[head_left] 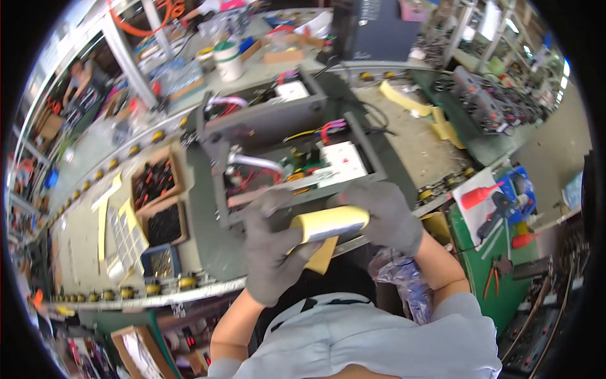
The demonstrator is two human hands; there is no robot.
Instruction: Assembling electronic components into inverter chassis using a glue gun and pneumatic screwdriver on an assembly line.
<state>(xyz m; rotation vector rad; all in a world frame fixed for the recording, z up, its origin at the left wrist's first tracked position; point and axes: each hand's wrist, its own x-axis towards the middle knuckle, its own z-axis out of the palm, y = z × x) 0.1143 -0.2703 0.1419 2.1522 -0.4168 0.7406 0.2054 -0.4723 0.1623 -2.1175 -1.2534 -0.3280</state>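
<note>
Both my hands wear grey gloves. My left hand (268, 256) is closed on the left end of a curled yellow paper-like strip (331, 219), its thumb and fingers pinching it. At the strip's right end, my right hand (386, 213) grips it as well. A dark, shiny band shows along the strip's near side, and a yellow flap hangs below. Just beyond my hands lies an open grey metal housing (374, 165) with wires, a green board and a white block (344, 162) inside. Behind it sits a second grey housing (265, 120) with similar parts.
Left on the bench are cardboard boxes of small dark parts (156, 180), a blue tray of screws (160, 260) and a label sheet (127, 237). Rollers (188, 281) line the edge. To the right, a green table (467, 262) carries a glue gun (494, 213), red bottles and pliers (499, 271).
</note>
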